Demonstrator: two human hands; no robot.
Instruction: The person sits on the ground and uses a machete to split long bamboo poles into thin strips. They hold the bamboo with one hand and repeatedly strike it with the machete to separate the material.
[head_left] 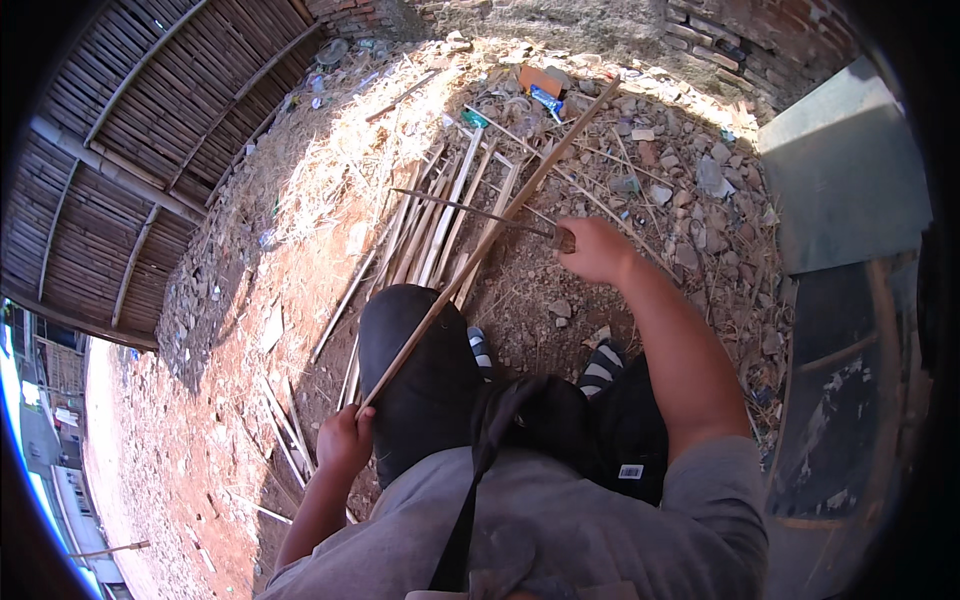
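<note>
My left hand [345, 438] is closed round the near end of a long bamboo strip [440, 300], which slants up across my left knee toward the far right. My right hand [594, 250] grips the handle of a long, thin-bladed knife [470, 208]. Its blade points left and crosses the strip; whether it touches the strip I cannot tell. Beyond my knees lies a pile of split bamboo strips [450, 205] on the ground, partly hidden by the held strip and my left leg.
Stones and rubble [690, 220] cover the ground at the right. Dry straw [350, 130] lies at the far left, by a woven bamboo wall [120, 150]. A brick wall [720, 50] stands at the back, a grey panel [850, 180] at the right. More strips [287, 430] lie beside my left hand.
</note>
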